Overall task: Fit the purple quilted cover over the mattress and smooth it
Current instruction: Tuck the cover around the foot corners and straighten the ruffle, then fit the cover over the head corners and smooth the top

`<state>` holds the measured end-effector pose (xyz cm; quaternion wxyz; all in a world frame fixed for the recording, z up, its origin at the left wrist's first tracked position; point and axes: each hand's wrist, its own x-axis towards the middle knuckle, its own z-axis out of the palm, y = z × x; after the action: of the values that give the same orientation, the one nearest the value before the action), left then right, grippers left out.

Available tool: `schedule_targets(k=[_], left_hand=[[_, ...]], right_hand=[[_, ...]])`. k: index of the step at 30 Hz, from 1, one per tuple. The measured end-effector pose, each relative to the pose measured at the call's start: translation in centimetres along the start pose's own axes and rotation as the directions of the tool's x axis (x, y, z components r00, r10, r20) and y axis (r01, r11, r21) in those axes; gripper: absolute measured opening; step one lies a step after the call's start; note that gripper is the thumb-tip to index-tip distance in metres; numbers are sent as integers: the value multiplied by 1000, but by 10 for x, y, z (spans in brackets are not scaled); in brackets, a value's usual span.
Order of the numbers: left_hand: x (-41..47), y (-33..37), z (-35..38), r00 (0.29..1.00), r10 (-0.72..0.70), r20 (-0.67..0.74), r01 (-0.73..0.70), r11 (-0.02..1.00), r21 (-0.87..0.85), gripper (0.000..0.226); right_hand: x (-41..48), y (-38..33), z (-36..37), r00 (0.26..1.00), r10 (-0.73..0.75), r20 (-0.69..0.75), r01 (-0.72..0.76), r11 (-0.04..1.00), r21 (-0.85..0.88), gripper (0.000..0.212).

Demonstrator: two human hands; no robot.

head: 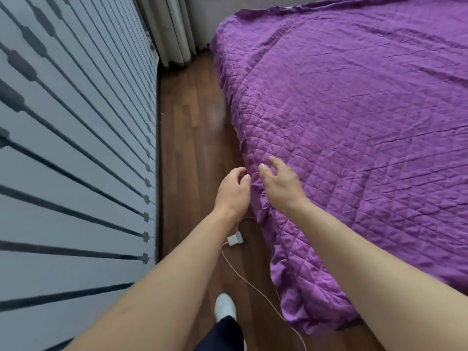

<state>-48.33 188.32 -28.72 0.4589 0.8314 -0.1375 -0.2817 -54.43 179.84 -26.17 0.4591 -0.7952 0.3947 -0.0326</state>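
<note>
The purple quilted cover point(354, 122) lies spread flat, its ruffled edge draping toward the wooden floor point(192, 110). The left hand point(234, 190) is at that edge, fingers point(244, 179) curled; whether they pinch fabric cannot be told. The right hand point(281, 183) is just inside the edge, its fingers spread wide.

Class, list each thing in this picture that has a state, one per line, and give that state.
Cover: spread out, creased, frill hanging at the side.
Left hand: fingers curled at the frill; grip unclear.
Right hand: open, over the cover's edge.
Adapter: lying on the floor, cable attached.
Curtain: gathered.
</note>
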Motion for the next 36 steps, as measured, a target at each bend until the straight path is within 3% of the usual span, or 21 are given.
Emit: schedule_targets(k=[6,22,30,36], left_hand=[[44,-37,15,996,-63,60,66,996,-52,40],[149,-134,97,971,-235,45,240,954,-181,36],[186,-167,130,946,-322,27,320,923,-216,37],[217,-189,154,824,-519,226,566,742,-360,56]], right_hand=[[43,20,39,998,64,26,-62,996,-65,49],[145,120,118,983,151,108,-140,985,-100,47],[178,151,122,991,81,102,-60,979,-193,44],[197,164,131,986,-87,143,134,922,-363,39]])
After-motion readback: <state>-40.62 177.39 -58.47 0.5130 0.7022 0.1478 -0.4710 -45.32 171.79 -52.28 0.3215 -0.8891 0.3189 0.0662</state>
